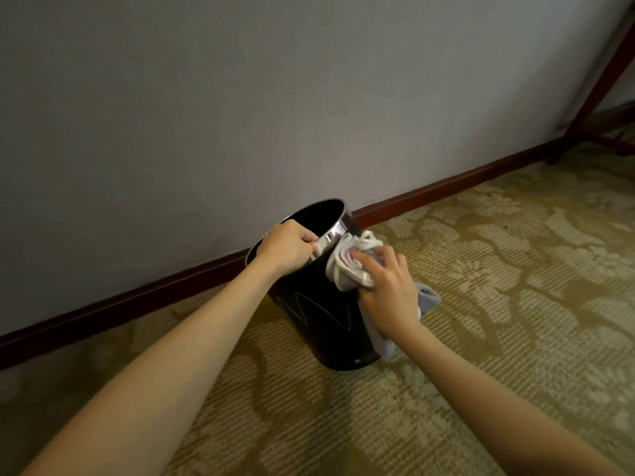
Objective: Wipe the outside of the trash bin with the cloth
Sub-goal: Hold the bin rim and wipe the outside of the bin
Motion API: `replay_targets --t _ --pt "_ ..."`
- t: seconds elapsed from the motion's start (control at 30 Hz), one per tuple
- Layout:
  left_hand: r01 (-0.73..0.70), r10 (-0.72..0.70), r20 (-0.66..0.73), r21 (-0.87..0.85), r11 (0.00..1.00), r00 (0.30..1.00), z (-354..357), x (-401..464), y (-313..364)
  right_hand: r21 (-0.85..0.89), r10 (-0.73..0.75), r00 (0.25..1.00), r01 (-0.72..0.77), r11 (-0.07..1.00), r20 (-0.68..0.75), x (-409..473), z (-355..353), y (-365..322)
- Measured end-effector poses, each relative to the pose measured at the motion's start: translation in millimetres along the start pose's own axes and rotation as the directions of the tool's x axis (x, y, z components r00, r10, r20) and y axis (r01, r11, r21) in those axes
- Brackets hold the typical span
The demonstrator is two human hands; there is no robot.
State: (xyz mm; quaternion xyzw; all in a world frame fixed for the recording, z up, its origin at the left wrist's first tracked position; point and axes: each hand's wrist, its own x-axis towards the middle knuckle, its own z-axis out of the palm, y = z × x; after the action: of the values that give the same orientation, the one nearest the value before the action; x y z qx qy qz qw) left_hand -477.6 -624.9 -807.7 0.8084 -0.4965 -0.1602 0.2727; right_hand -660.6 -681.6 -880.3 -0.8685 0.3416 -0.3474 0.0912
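The black trash bin stands on the patterned carpet just beside the dark red baseboard at the foot of the grey wall, tipped so that its open mouth leans toward the wall and its long axis slants up and away from the person. The left hand has its grip clenched on the shiny metal rim band, fingers curled over the edge, steadying the bin. The right hand presses a bunched grey-and-white cloth against the upper outside wall on the bin's right flank, just below the band; its fingers curl into the cloth, whose loose tail hangs down toward the carpet. Below the cloth the black wall runs down to the base, so the wiping hand is the nearer one for a stroke down that axis; the side facing the wall is hidden and probably needs the bin turned. A wooden furniture leg stands well apart at the far right.
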Motion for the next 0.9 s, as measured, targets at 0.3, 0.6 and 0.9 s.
replay_targets --t 0.3,0.6,0.9 --pt "0.068 -0.067 0.009 -0.125 0.99 0.998 -18.9 2.9 -23.6 -0.197 -0.184 0.951 0.236 0.952 0.249 -81.4 18.0 45.7" --pt "0.087 -0.09 -0.013 -0.153 0.984 0.996 -13.5 0.6 -18.8 -0.084 -0.052 0.998 0.055 0.995 0.04 5.0 15.0 -5.6" --pt "0.15 -0.155 -0.013 -0.184 0.971 0.988 -25.1 2.9 -31.0 -0.259 -0.234 0.936 0.302 0.917 0.264 -54.3 14.4 51.9"
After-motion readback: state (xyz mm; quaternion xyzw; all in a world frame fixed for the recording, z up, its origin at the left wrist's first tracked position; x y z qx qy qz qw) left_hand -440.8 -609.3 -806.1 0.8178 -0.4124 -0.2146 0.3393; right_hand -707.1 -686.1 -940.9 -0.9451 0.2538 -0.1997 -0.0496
